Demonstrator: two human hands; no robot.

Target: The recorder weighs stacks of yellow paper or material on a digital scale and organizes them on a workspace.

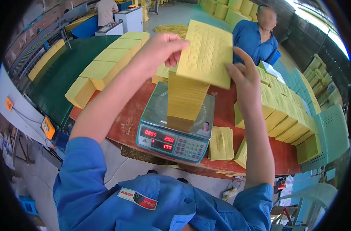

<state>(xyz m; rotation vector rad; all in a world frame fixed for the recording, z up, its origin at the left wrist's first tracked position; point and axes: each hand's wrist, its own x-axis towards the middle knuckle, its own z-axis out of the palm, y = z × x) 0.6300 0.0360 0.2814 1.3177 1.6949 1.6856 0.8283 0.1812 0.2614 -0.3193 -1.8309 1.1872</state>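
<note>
A tall stack of yellow paper (187, 96) stands on the pan of a digital scale (154, 109) with lit red figures. At the top of the stack is an embossed yellow paper sheet (206, 54), slightly tilted; I cannot tell if it is one sheet or several. My left hand (165, 50) pinches its left edge, thumb on top and fingers curled beneath. At the right edge, my right hand (244, 73) grips it between thumb and index finger, the other fingers bent in.
Yellow paper blocks (102, 71) line the left side beside a green conveyor belt (48, 82). More paper stacks (275, 107) fill the right of the red table (123, 125). Loose paper pieces (221, 143) lie beside the scale. A person in blue (252, 40) is across the table.
</note>
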